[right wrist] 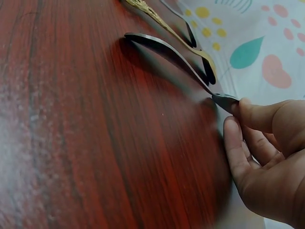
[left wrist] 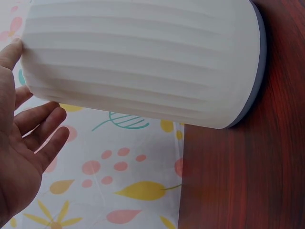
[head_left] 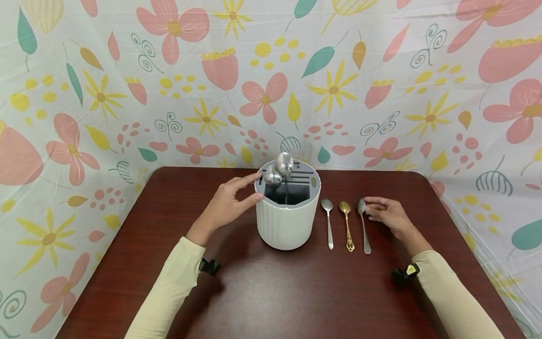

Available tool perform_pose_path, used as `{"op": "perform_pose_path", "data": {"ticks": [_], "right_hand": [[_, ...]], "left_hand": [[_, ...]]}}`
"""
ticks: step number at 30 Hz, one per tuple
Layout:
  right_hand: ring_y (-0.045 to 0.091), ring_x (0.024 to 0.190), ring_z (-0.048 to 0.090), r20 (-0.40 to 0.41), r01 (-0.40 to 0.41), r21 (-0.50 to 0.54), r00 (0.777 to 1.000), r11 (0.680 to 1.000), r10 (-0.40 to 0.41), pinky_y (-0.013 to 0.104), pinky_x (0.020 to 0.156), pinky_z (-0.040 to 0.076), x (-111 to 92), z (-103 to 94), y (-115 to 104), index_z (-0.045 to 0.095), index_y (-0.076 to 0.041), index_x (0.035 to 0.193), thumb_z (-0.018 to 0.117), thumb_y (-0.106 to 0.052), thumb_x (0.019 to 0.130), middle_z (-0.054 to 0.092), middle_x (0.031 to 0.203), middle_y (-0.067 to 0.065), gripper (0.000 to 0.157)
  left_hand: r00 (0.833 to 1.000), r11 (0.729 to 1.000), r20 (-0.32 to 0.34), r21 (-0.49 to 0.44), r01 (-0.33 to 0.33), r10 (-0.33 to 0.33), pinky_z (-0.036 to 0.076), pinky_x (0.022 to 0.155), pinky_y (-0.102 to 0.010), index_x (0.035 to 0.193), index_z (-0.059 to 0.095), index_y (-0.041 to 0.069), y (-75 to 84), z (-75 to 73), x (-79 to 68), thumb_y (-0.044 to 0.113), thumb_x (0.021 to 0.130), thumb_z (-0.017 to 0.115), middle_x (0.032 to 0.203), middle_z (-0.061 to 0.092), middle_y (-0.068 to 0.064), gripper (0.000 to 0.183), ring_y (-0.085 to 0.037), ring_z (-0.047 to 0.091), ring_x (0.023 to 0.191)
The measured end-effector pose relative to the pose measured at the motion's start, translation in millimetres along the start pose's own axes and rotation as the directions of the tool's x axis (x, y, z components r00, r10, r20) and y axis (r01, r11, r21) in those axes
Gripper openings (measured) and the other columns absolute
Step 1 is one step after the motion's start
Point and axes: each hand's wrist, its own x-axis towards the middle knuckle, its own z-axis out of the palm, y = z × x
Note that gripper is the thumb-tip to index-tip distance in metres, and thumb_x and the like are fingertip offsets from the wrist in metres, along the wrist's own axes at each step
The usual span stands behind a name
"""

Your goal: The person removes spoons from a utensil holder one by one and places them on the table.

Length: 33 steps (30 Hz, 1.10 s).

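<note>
A white ribbed utensil holder (head_left: 285,226) with a grey slotted top stands near the back of the table, and two shiny spoons (head_left: 284,164) stick up from its opening. At its left side, my left hand (head_left: 226,200) touches the rim with extended fingers and thumb; the left wrist view shows the ribbed wall close up. To the right lie a silver spoon (head_left: 328,221), a gold spoon (head_left: 346,223) with an ornate handle, and another silver spoon (head_left: 364,226). My right hand (head_left: 389,215) pinches the bowl of this rightmost spoon between thumb and fingers (right wrist: 233,136).
The dark reddish wooden table (head_left: 271,292) ends at a floral cloth backdrop (head_left: 237,94) behind and at the sides. A small black wrist camera (head_left: 210,267) sits on the left sleeve, and another wrist camera (head_left: 405,274) on the right.
</note>
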Motion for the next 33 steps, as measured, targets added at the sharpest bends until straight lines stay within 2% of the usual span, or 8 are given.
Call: {"op": "perform_pose_path", "data": {"ticks": [6, 8, 13, 15, 22, 27, 33], "right_hand": [[0.004, 0.089, 0.068, 0.001, 0.006, -0.067, 1.0, 0.998, -0.006, 0.024, 0.078, 0.059, 1, -0.2, 1, 0.05, 0.011, 0.143, 0.067, -0.016, 0.101, 0.072, 0.106, -0.005, 0.053], [0.002, 0.09, 0.068, 0.003, 0.005, -0.09, 1.0, 0.996, -0.005, 0.025, 0.078, 0.06, 2, -1.0, 0, 0.052, 0.011, 0.142, 0.067, -0.016, 0.101, 0.073, 0.111, 0.002, 0.052], [-0.004, 0.093, 0.067, 0.031, -0.003, -0.181, 0.999, 0.983, 0.009, 0.028, 0.078, 0.06, 2, -5.0, -5, 0.054, 0.01, 0.14, 0.068, -0.017, 0.1, 0.067, 0.126, 0.027, 0.05], [-0.005, 0.093, 0.067, 0.05, 0.003, -0.223, 0.999, 0.975, 0.009, 0.029, 0.078, 0.06, 2, -6.2, -8, 0.055, 0.01, 0.139, 0.069, -0.016, 0.1, 0.065, 0.127, 0.031, 0.049], [0.0, 0.091, 0.069, 0.071, 0.055, -0.396, 0.997, 0.917, -0.029, 0.029, 0.072, 0.059, 1, -9.4, -15, 0.062, 0.004, 0.135, 0.07, -0.017, 0.099, 0.071, 0.119, 0.026, 0.043], [0.005, 0.093, 0.07, 0.066, 0.072, -0.483, 0.997, 0.873, -0.045, 0.024, 0.072, 0.057, -2, -12.0, -19, 0.065, 0.0, 0.134, 0.072, -0.02, 0.098, 0.073, 0.115, 0.022, 0.042], [0.014, 0.097, 0.07, 0.052, 0.132, -0.575, 0.991, 0.807, -0.124, 0.018, 0.074, 0.05, -6, -19.9, -26, 0.07, -0.005, 0.129, 0.075, -0.029, 0.096, 0.078, 0.105, 0.011, 0.041]], "left_hand": [[1.0, 1.0, 0.008, 0.001, 0.007, -0.007, 0.045, 0.108, -0.051, 0.15, 0.054, 0.029, 1.1, -0.7, 0.3, 0.038, 0.098, 0.07, 0.149, 0.055, 0.009, 0.055, -0.017, 0.049, 0.138], [1.0, 1.0, 0.01, 0.0, 0.009, -0.009, 0.045, 0.108, -0.051, 0.15, 0.054, 0.029, 1.0, -0.9, 0.3, 0.038, 0.098, 0.07, 0.149, 0.055, 0.009, 0.055, -0.016, 0.049, 0.138], [1.0, 1.0, 0.009, 0.002, 0.008, -0.008, 0.046, 0.108, -0.05, 0.15, 0.054, 0.028, -0.1, -0.5, 0.7, 0.039, 0.099, 0.069, 0.149, 0.055, 0.01, 0.054, -0.016, 0.05, 0.137], [1.0, 1.0, 0.008, 0.003, 0.009, -0.009, 0.046, 0.108, -0.05, 0.15, 0.054, 0.029, -0.3, -0.2, 0.5, 0.04, 0.099, 0.069, 0.149, 0.055, 0.01, 0.054, -0.016, 0.05, 0.137], [1.0, 1.0, 0.01, 0.005, 0.022, -0.022, 0.045, 0.108, -0.05, 0.15, 0.054, 0.031, -0.5, -0.8, 0.0, 0.041, 0.098, 0.069, 0.148, 0.055, 0.01, 0.054, -0.016, 0.05, 0.137], [1.0, 1.0, 0.014, 0.009, 0.027, -0.027, 0.045, 0.108, -0.049, 0.15, 0.054, 0.03, 0.6, -1.1, 0.6, 0.041, 0.098, 0.069, 0.148, 0.056, 0.01, 0.055, -0.016, 0.05, 0.137], [1.0, 1.0, 0.01, 0.012, 0.027, -0.028, 0.045, 0.108, -0.05, 0.15, 0.054, 0.03, 0.8, -1.5, 0.6, 0.04, 0.098, 0.07, 0.148, 0.056, 0.01, 0.055, -0.016, 0.05, 0.137]]}}
